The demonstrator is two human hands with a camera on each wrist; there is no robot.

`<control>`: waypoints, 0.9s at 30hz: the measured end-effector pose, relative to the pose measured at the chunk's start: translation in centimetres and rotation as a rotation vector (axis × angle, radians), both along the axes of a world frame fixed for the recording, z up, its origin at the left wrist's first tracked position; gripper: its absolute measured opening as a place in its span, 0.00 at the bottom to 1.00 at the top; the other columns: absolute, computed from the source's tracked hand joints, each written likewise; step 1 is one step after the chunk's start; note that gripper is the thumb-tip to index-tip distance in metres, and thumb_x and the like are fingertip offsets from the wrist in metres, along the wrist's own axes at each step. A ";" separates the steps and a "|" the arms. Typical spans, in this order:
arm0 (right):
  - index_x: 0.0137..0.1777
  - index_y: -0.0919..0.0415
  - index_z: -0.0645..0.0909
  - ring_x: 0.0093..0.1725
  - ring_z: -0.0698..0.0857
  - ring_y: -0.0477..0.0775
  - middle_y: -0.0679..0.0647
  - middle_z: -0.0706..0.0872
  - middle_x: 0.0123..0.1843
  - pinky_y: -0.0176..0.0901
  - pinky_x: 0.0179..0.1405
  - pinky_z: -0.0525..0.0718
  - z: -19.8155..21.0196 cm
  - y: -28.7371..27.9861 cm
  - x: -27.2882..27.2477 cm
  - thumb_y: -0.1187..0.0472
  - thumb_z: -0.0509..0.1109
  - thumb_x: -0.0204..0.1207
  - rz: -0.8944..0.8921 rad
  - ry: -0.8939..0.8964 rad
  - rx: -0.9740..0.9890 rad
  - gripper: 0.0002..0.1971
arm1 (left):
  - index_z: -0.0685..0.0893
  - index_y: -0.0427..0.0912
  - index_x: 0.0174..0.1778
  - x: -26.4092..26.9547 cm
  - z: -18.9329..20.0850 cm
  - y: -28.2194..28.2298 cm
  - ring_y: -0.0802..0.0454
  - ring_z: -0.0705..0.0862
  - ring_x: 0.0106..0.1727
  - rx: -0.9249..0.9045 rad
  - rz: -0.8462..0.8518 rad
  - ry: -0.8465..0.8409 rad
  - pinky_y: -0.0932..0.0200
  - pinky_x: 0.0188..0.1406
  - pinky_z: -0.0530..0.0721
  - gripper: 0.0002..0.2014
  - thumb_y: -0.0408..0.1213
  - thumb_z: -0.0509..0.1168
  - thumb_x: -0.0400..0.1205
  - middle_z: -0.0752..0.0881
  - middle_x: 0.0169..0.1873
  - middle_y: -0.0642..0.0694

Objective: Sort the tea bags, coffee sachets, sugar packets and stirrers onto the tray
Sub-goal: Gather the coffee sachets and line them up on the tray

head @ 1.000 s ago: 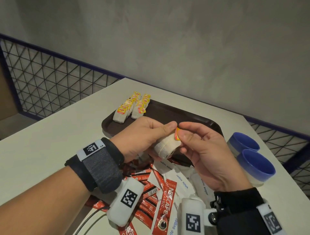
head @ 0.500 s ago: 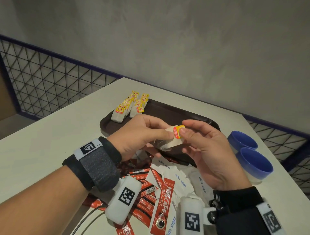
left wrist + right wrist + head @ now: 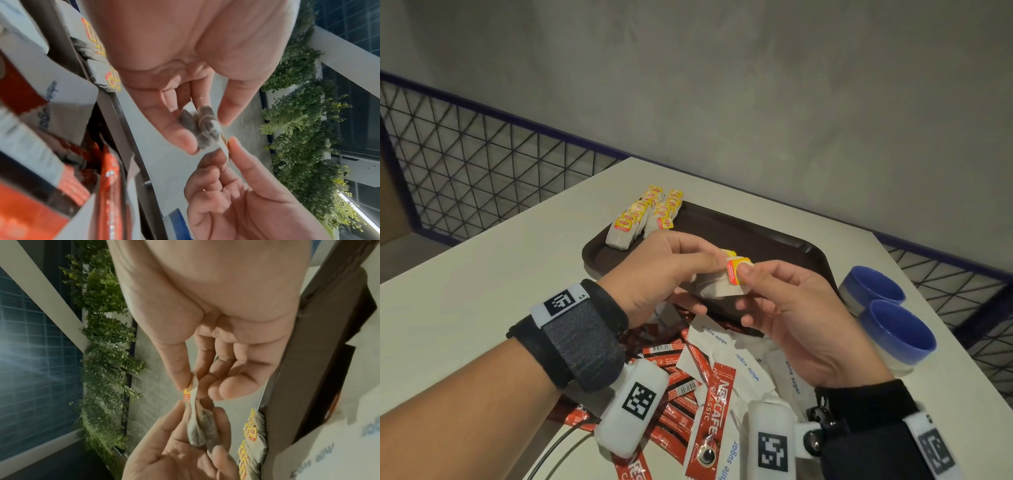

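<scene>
Both hands hold a small bunch of tea bags (image 3: 717, 287) above the near edge of the dark brown tray (image 3: 767, 236). My left hand (image 3: 702, 274) grips the pale bags (image 3: 205, 125) between thumb and fingers. My right hand (image 3: 746, 284) pinches the top of one bag at its red and yellow tag (image 3: 736, 271), which also shows in the right wrist view (image 3: 187, 394). Two rows of tea bags (image 3: 643, 217) lie on the tray's far left corner. Red coffee sachets (image 3: 710, 404) and white sugar packets (image 3: 744, 361) lie heaped on the table beneath my wrists.
Two blue-rimmed cups (image 3: 895, 330) stand on the table right of the tray. The white table (image 3: 482, 291) ends at its left and far edges against a wire mesh railing (image 3: 482, 171). A grey wall rises behind.
Both hands stayed over the tray's near edge. The tea bag was turned and spread between the fingers, so its tag now faces up under my right thumb.
</scene>
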State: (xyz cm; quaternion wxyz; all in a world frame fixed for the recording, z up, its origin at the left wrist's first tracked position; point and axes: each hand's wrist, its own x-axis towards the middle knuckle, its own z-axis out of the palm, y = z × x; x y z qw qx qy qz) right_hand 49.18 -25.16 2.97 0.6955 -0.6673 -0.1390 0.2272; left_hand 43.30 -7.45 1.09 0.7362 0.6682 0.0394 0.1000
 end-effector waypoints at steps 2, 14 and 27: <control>0.53 0.70 0.88 0.39 0.87 0.54 0.67 0.93 0.49 0.41 0.33 0.87 0.1 0.0 0.0 0.58 0.80 0.67 -0.015 0.004 0.027 0.18 | 0.93 0.37 0.53 0.0 0.1 0.0 0.51 0.92 0.41 -0.047 0.035 -0.015 0.59 0.25 0.87 0.07 0.31 0.70 0.85 0.94 0.45 0.44; 0.54 0.71 0.88 0.40 0.89 0.55 0.68 0.93 0.47 0.42 0.35 0.87 0.3 0.1 0.1 0.64 0.77 0.77 -0.154 0.023 0.077 0.10 | 0.89 0.42 0.40 0.4 0.0 0.6 0.40 0.94 0.50 -0.100 0.324 -0.056 0.55 0.30 0.90 0.15 0.23 0.63 0.86 0.94 0.51 0.39; 0.53 0.69 0.88 0.43 0.91 0.55 0.64 0.93 0.47 0.42 0.40 0.91 0.2 0.1 -0.2 0.64 0.76 0.78 -0.098 -0.004 0.163 0.09 | 0.96 0.47 0.45 -0.5 0.4 -0.5 0.57 0.86 0.35 0.251 0.048 -0.151 0.63 0.26 0.82 0.02 0.36 0.78 0.79 0.92 0.35 0.49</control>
